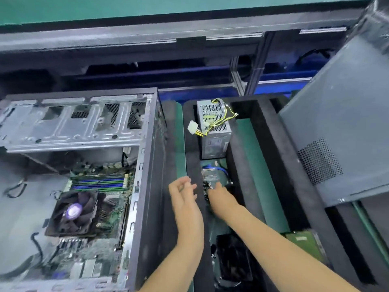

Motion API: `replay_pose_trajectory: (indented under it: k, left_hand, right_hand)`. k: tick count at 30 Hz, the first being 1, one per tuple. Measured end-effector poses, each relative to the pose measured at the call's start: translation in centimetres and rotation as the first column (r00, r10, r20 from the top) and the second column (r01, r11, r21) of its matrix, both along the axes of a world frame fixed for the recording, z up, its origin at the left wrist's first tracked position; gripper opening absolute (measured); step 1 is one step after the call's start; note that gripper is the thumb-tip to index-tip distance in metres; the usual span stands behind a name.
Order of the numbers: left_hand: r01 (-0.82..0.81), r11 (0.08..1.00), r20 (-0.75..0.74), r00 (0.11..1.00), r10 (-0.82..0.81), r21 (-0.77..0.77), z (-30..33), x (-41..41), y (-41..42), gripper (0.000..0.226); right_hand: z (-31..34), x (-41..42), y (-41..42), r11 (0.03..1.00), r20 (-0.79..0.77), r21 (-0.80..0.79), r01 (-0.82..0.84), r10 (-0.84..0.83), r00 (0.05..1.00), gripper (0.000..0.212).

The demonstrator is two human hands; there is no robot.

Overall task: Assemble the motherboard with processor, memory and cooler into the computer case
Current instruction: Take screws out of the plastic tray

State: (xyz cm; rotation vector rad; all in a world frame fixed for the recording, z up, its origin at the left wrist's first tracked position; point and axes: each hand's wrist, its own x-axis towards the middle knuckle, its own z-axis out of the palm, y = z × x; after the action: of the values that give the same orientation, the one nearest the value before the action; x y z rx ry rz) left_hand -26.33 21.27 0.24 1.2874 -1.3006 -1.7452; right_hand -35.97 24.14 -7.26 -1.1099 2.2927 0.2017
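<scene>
The open computer case (pixel 145 165) lies on the left with the motherboard (pixel 109 216) inside it. A black cooler fan (pixel 73 213) sits on the board, and blue and green memory sticks (pixel 97 184) stand in slots above it. My left hand (pixel 183 192) hovers over the black foam tray just right of the case, its fingers loosely curled and holding nothing. My right hand (pixel 219 197) reaches into a tray pocket and touches a small part with a blue cable (pixel 210 175); whether the fingers grip it is hidden.
A black foam tray (pixel 263 144) holds a grey power supply (pixel 214 133) with yellow wires. A grey case side panel (pixel 336 123) leans at the right. A black part (pixel 233 258) and a green board (pixel 305 243) lie in near pockets. Loose black cables (pixel 37 245) lie inside the case.
</scene>
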Motion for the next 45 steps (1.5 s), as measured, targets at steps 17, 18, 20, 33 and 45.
replay_pose_trajectory:
  k: [17,18,20,33,45]
  left_hand:
    - [-0.005,0.993,-0.014,1.000,0.003,-0.120,-4.1,0.6,0.1,0.017]
    - [0.000,0.992,-0.017,1.000,-0.002,-0.130,-4.2,0.7,0.3,0.018]
    - [-0.002,0.990,-0.024,1.000,-0.001,-0.141,-4.4,0.7,0.3,0.018]
    - [0.120,0.991,-0.198,0.974,-0.106,0.060,-4.4,0.7,-0.5,0.017]
    - [0.508,0.734,-0.759,0.651,0.014,0.449,1.7,-3.5,-0.5,0.056]
  right_hand:
    - [1.1,-1.0,2.1,0.881,-0.332,-0.015,-0.473,0.442,0.833,0.033]
    - [1.1,-1.0,2.3,0.877,-0.337,-0.020,-0.480,0.446,0.829,0.035]
    - [1.0,-0.9,2.7,0.869,-0.338,-0.021,-0.494,0.459,0.822,0.038]
    - [7.0,0.1,5.4,0.875,-0.421,-0.119,-0.469,0.384,0.822,0.045]
    - [14.5,3.8,7.5,0.718,-0.628,-0.209,-0.664,0.422,0.654,0.035]
